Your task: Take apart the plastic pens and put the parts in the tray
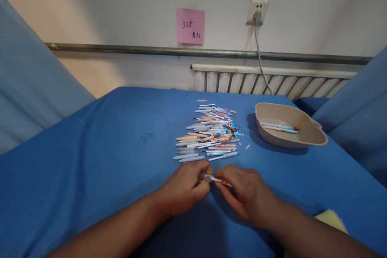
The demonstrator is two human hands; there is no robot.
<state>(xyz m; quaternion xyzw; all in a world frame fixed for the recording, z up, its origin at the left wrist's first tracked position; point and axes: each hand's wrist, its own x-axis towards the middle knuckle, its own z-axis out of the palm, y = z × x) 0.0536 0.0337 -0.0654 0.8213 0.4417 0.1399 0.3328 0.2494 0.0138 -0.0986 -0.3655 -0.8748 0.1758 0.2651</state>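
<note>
Both hands meet low in the middle of the view, over the blue cloth. A slim pen [214, 178] with a whitish middle spans the gap between them. My left hand [190, 183] is closed around its left end, most of which the fingers hide. My right hand [246, 191] pinches the right end, where a tan part shows. Just beyond the hands lies a loose heap of pen parts [208, 129]: pale blue and peach barrels, white refills, and some teal and brown tops.
A beige plastic basin [281, 141] with a few assembled pens [281, 127] in it stands at the right. Small white scraps [248, 146] lie beside the heap. Yellow paper [331, 219] sits under my right forearm. Behind are a radiator [272, 70], a metal rail and blue curtains.
</note>
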